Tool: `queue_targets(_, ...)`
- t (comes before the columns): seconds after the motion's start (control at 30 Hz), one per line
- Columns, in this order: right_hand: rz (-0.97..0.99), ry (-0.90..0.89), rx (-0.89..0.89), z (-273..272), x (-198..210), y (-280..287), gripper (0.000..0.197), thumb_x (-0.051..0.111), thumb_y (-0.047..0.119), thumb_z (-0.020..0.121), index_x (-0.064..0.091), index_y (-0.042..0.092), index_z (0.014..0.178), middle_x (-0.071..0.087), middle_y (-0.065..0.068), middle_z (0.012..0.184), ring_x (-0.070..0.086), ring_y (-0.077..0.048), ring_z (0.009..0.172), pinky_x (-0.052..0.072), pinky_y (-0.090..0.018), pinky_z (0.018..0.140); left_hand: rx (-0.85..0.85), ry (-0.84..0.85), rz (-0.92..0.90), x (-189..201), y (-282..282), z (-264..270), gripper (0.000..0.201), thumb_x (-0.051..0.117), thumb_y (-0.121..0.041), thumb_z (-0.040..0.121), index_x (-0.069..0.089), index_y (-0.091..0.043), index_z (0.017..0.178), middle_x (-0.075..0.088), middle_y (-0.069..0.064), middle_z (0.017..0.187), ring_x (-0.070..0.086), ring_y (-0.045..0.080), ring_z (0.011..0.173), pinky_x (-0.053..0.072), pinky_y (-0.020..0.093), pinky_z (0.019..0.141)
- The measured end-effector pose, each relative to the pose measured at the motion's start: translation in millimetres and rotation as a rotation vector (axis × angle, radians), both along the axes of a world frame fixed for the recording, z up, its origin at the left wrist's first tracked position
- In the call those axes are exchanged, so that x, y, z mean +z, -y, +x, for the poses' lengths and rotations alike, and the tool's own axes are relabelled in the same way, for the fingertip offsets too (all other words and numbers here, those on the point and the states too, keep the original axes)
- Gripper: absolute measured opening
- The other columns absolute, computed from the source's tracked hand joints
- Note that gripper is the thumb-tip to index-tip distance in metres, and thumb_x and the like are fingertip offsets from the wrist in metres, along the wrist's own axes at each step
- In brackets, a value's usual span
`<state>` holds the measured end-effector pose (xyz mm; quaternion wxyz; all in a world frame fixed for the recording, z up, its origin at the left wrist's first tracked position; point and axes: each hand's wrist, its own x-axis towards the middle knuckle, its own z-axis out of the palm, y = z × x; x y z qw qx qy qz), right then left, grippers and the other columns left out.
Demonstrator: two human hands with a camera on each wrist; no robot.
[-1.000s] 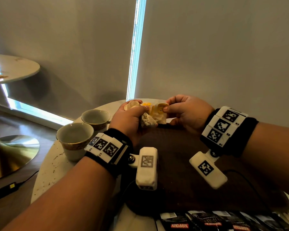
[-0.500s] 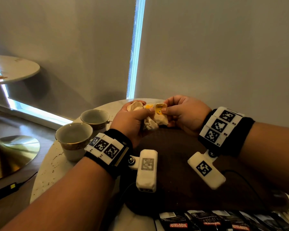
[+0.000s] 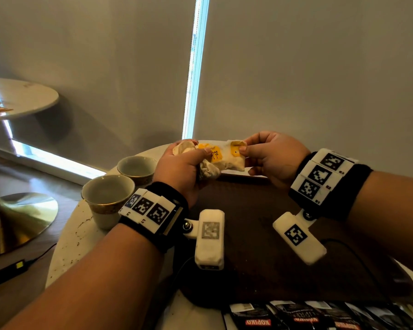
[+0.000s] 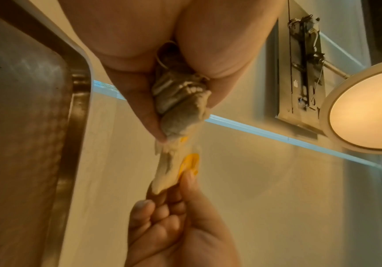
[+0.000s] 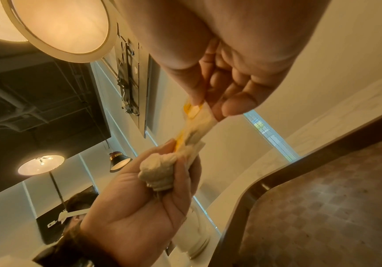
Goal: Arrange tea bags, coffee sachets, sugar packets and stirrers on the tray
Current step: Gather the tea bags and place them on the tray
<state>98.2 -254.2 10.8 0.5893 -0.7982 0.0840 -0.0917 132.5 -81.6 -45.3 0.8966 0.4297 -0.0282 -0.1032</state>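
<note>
My left hand (image 3: pixel 188 163) grips a bunch of pale tea bags (image 3: pixel 209 169) with yellow tags above the far edge of the dark brown tray (image 3: pixel 260 234). My right hand (image 3: pixel 248 151) pinches the end of one tea bag (image 3: pixel 234 158) between thumb and forefinger and holds it stretched away from the bunch. The left wrist view shows the bunch (image 4: pixel 180 101) in my left fist and the pulled tea bag (image 4: pixel 174 168) reaching down to my right fingers. From the right wrist camera the pinched tea bag (image 5: pixel 197 119) runs to the bunch (image 5: pixel 158 171).
Two empty cups (image 3: pixel 107 198) (image 3: pixel 136 166) stand on the round white table (image 3: pixel 67 244) left of the tray. Black coffee sachets (image 3: pixel 296 316) lie in a row at the near edge. A second round table (image 3: pixel 29 96) stands at far left.
My right hand has drawn one tea bag out to the right, away from the bunch in my left hand. Both hands sit slightly higher over the tray's far edge.
</note>
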Motion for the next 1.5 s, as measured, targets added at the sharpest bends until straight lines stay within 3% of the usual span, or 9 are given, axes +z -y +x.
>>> queue_targets(0.2,-0.123,-0.099,-0.116,11,-5,16,0.018,0.065,-0.001,0.091,0.059,0.015,0.099,0.068,-0.010,0.091,0.065,-0.020,0.068,0.051,-0.032,0.054,0.108,0.077,-0.118,11,-17,7,0.048,0.068,-0.001,0.091,0.050,-0.005,0.135,0.068,0.024,0.121,0.074,0.037,0.090,0.058,0.036,0.061)
queue_targets(0.37,-0.346,-0.319,0.027,21,-31,4,0.026,0.060,-0.011,0.088,0.058,0.015,0.089,0.061,-0.010,0.076,0.059,-0.018,0.056,0.051,-0.029,0.046,0.127,0.071,-0.174,14,-27,10,0.048,0.069,-0.003,0.090,0.050,-0.006,0.135,0.067,0.022,0.125,0.074,0.036,0.092,0.057,0.034,0.060)
queue_targets(0.43,-0.356,-0.382,0.082,23,-40,-5,0.025,0.057,-0.012,0.089,0.057,0.013,0.091,0.060,-0.011,0.076,0.059,-0.018,0.056,0.052,-0.029,0.046,0.129,0.071,-0.173,14,-26,9,0.044,0.069,-0.003,0.091,0.051,-0.007,0.130,0.067,0.022,0.125,0.074,0.032,0.085,0.057,0.034,0.059)
queue_targets(0.6,-0.246,-0.477,0.130,34,-45,-24,0.026,0.050,-0.014,0.094,0.052,0.012,0.095,0.059,-0.013,0.081,0.062,-0.019,0.061,0.054,-0.027,0.044,0.142,0.073,-0.152,13,-25,6,0.046,0.069,-0.004,0.091,0.052,-0.009,0.134,0.070,0.019,0.119,0.074,0.037,0.095,0.059,0.038,0.064)
queue_targets(0.7,-0.273,-0.418,0.070,43,-48,-24,0.022,0.056,-0.009,0.093,0.055,0.010,0.104,0.064,-0.012,0.090,0.065,-0.018,0.066,0.057,-0.029,0.055,0.138,0.055,-0.140,13,-25,5,0.044,0.069,-0.003,0.091,0.054,-0.011,0.132,0.070,0.019,0.120,0.075,0.035,0.093,0.059,0.038,0.064)
queue_targets(0.87,-0.725,-0.372,0.039,43,-49,-7,0.023,0.072,0.020,0.085,0.064,0.028,0.104,0.068,0.001,0.107,0.062,-0.015,0.094,0.054,-0.029,0.076,0.136,0.060,-0.116,12,-23,4,0.042,0.069,-0.003,0.091,0.055,-0.010,0.130,0.070,0.019,0.119,0.075,0.034,0.092,0.059,0.038,0.062)
queue_targets(1.0,-0.899,-0.308,0.142,35,-51,-5,0.049,0.068,0.028,0.088,0.054,0.034,0.135,0.054,0.001,0.136,0.057,-0.016,0.112,0.048,-0.026,0.084,0.140,0.060,-0.106,12,-22,5,0.041,0.069,-0.004,0.091,0.056,-0.012,0.129,0.069,0.018,0.119,0.076,0.033,0.091,0.059,0.038,0.063)
queue_targets(1.2,-1.101,-0.402,0.286,27,-51,-21,0.031,0.056,0.028,0.095,0.069,0.028,0.123,0.065,0.003,0.124,0.059,-0.015,0.109,0.050,-0.031,0.096,0.140,0.056,-0.106,10,-21,5,0.041,0.070,-0.004,0.090,0.055,-0.013,0.128,0.069,0.018,0.120,0.076,0.033,0.090,0.059,0.038,0.062)
queue_targets(1.5,-1.236,-0.479,0.431,32,-51,-41,0.045,0.049,0.031,0.100,0.050,0.032,0.145,0.051,-0.002,0.146,0.050,-0.021,0.129,0.039,-0.031,0.104,0.145,0.055,-0.104,8,-23,7,0.035,0.070,-0.004,0.090,0.057,-0.015,0.121,0.069,0.018,0.119,0.076,0.032,0.089,0.059,0.037,0.062)
